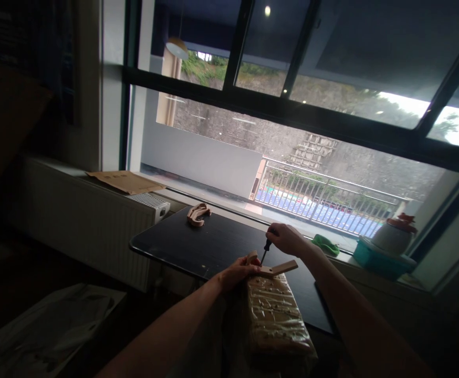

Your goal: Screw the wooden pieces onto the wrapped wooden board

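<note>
My right hand (285, 239) is closed around the black handle of a screwdriver (267, 247), its shaft slanting down to a wooden piece (279, 269). That pale wooden piece is angled and has a dark hole. My left hand (239, 273) grips its left end, where a curved wooden part (252, 256) stands up. Both rest at the far end of a box wrapped in clear tape (279, 315). Whether a screw sits under the screwdriver tip is too small to tell.
A dark table (166, 239) stands by the window, with several curved wooden pieces (198, 215) on it. A brown envelope (127, 181) lies on the radiator (91, 226). On the sill sit a green object (326, 244) and a teal container (381, 257).
</note>
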A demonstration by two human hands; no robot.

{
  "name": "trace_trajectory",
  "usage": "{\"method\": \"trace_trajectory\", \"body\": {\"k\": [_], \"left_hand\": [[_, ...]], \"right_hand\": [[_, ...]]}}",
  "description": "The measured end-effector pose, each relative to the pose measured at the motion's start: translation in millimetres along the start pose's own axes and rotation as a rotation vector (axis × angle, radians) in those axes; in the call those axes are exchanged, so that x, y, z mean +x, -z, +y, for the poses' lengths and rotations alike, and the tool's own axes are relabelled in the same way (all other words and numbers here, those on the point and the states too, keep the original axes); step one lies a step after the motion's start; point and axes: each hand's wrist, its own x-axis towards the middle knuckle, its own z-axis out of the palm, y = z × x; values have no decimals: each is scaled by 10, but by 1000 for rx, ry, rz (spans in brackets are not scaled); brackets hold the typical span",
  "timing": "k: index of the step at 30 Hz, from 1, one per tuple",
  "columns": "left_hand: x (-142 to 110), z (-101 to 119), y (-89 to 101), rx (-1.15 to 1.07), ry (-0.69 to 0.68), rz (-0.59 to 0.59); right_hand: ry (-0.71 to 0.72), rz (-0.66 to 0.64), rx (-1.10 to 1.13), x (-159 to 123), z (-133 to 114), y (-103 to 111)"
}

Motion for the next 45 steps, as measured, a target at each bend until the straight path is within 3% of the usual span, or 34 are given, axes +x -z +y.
{"method": "trace_trajectory", "body": {"k": [6,16,23,35,45], "left_hand": [[3,1,13,10,3,-7],[-15,16,-16,-10,-13,6],[-36,35,-28,-8,-15,2],[-21,12,-26,-7,-17,16],[-33,23,-17,-15,-4,-8]], "right_hand": [[33,-15,9,-12,9,103],[-26,47,-2,-63,30,-28],[-3,-2,9,-58,-34,8],[-60,39,-35,-54,-22,-74],[0,-21,12,-15,-37,-37]]}}
